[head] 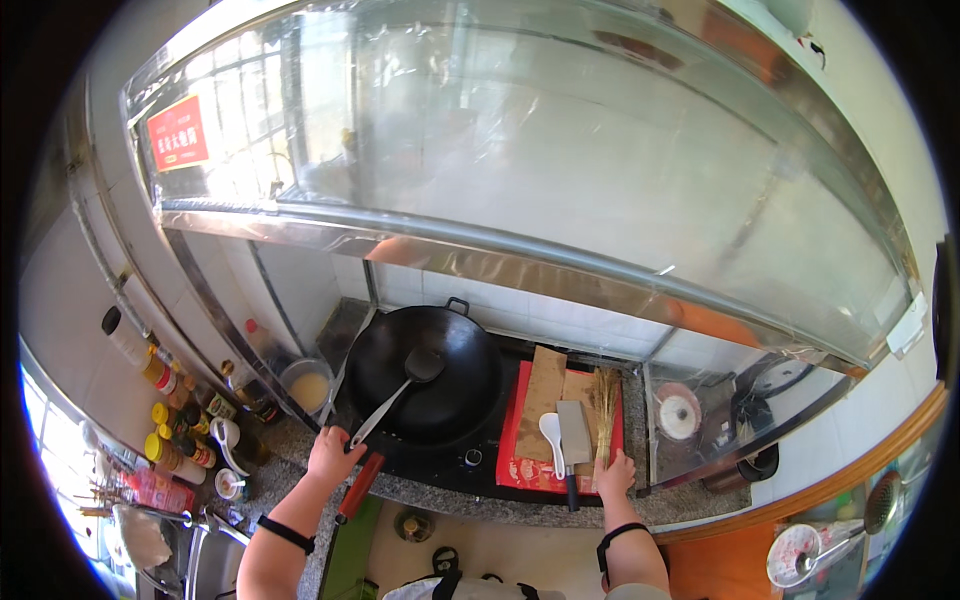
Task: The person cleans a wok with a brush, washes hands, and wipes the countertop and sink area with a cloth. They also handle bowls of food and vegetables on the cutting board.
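A black wok [427,375] stands on the left part of the black cooktop [420,457], its red-brown handle [360,487] pointing toward me. A spatula [424,366] with a dark blade and metal shaft rests inside it. My left hand [335,450] is on the end of the spatula's handle, at the wok's near left edge. My right hand [615,474] holds the lower end of a straw brush [604,409]. That brush lies over brown cardboard [544,397] on a red sheet [510,454]. Beside it lie a cleaver [574,435] and a white spoon [551,435].
Sauce bottles and jars [169,450] crowd the left counter, near a sink [206,562]. A plastic tub [307,386] of pale contents stands left of the wok. The range hood's steel edge [487,262] spans above. Right, behind glass, is a round lidded item [679,412].
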A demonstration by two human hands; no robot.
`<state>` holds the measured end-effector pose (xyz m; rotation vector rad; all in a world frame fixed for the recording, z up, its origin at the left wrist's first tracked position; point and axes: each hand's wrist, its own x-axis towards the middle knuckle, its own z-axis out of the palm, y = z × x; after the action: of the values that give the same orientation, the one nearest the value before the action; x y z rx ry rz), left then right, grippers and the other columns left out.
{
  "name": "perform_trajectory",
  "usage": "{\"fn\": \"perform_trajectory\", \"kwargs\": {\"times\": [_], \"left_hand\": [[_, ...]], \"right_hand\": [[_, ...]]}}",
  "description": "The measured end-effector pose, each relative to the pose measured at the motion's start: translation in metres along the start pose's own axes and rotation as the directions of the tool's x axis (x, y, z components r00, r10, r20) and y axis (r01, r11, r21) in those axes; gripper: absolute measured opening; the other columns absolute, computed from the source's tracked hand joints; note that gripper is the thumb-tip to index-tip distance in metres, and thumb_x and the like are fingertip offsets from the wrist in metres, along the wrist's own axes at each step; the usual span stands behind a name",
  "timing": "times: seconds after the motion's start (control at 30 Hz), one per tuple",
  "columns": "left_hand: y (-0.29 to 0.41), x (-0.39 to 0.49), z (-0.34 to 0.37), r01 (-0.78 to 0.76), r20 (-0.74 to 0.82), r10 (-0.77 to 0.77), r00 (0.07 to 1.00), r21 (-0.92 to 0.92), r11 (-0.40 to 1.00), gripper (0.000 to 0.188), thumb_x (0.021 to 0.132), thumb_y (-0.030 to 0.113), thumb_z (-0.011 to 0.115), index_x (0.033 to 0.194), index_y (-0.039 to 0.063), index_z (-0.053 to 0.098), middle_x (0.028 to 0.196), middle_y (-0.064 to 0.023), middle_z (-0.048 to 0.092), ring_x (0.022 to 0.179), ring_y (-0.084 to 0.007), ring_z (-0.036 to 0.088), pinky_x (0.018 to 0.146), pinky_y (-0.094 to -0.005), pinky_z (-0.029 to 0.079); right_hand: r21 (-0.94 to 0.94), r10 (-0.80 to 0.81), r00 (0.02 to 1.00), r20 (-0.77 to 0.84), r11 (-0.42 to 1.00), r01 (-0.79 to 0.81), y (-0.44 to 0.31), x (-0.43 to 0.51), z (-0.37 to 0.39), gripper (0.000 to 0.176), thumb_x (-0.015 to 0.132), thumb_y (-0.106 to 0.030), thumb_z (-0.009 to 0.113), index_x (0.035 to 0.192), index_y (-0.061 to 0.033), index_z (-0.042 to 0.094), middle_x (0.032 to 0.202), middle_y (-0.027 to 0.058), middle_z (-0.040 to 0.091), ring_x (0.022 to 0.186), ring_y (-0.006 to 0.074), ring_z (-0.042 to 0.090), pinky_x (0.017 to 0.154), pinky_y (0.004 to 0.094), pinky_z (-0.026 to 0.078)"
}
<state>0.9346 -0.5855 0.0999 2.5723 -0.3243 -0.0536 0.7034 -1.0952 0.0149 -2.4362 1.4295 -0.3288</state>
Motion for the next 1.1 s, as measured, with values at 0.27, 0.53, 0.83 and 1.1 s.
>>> {"fn": "perform_trajectory", "kwargs": {"times": [0.27,0.53,0.83,1.1], "left_hand": [[0.004,-0.095,0.005,0.192,0.331,-0.200,0.922,0.057,0.980,0.053,0.084,0.048,0.065,0.106,0.000,0.056,0.099,-0.0223,0.065,0.095,-0.0403,0.063,0.083,-0.0465,0.050],[-0.015,-0.100,0.036,0.090,0.157,-0.070,0.985,-0.125,0.988,0.048,0.080,0.038,0.070,0.105,0.000,0.056,0.095,-0.0258,0.065,0.094,-0.0443,0.061,0.079,-0.0483,0.049],[-0.016,-0.104,0.035,0.072,0.177,-0.053,0.983,-0.103,0.992,0.055,0.085,0.043,0.067,0.120,0.001,0.056,0.110,-0.0248,0.064,0.102,-0.0428,0.061,0.084,-0.0485,0.049],[-0.030,-0.099,0.057,-0.040,-0.080,0.031,0.996,-0.108,0.993,0.040,0.076,0.025,0.073,0.100,0.000,0.055,0.090,-0.0223,0.064,0.087,-0.0415,0.062,0.075,-0.0464,0.048]], "right_hand": [[0.210,-0.502,0.810,-0.301,0.794,0.570,0.003,-0.072,-0.014,0.020,0.077,-0.011,0.068,0.092,-0.0074,0.056,0.095,0.0160,0.053,0.095,0.0365,0.051,0.082,0.0486,0.040],[0.319,-0.639,0.653,-0.406,0.570,0.757,-0.060,-0.080,-0.112,0.014,0.079,-0.007,0.067,0.089,-0.0103,0.057,0.092,0.0106,0.059,0.091,0.0329,0.056,0.076,0.0462,0.041],[-0.087,-0.154,0.032,-0.988,0.702,0.707,-0.055,0.012,-0.430,0.048,0.091,-0.009,0.053,0.134,0.0032,0.037,0.135,0.0192,0.045,0.124,0.0367,0.039,0.107,0.0472,0.026],[-0.241,-0.289,0.036,-0.957,0.855,0.460,-0.053,0.018,-0.517,0.052,0.083,-0.001,0.051,0.132,-0.0031,0.035,0.133,0.0116,0.053,0.138,0.0334,0.029,0.108,0.0474,0.012]]}}
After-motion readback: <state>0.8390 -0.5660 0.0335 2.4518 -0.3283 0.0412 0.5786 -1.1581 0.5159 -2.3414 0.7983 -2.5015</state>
